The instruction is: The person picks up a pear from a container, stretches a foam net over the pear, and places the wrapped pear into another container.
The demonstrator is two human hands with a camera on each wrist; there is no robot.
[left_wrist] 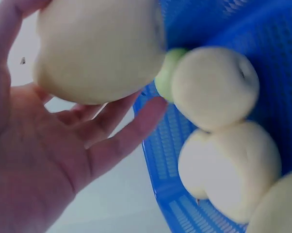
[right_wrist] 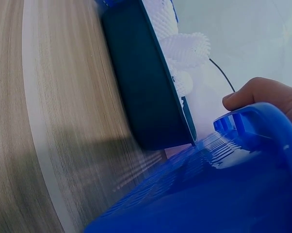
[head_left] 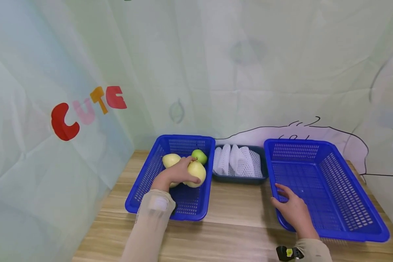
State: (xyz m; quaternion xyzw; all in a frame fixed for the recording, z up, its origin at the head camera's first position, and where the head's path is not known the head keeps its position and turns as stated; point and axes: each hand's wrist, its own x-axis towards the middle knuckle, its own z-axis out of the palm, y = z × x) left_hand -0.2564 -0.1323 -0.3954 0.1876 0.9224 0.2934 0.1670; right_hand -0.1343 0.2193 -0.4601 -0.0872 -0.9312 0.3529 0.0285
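My left hand (head_left: 178,171) grips a pale yellow pear (head_left: 196,175) inside the left blue basket (head_left: 131,196). Seen from the left wrist, its fingers curl round the pear (left_wrist: 100,48), which is close to the camera. Another pear (head_left: 171,160) and a green fruit (head_left: 199,156) lie beside the hand; the left wrist view shows more pears (left_wrist: 216,87) below. My right hand (head_left: 293,209) is at the left rim of the right blue basket (head_left: 317,185), loosely bent, with thumb and fingers apart. In the right wrist view one bent finger (right_wrist: 257,94) shows beyond that basket's rim.
Between the two baskets stands a dark tray (head_left: 239,179) full of white foam net sleeves (head_left: 237,160). All of them stand on a wood-grain table (head_left: 229,218). A printed cloth (head_left: 209,72) hangs close behind and along the left side.
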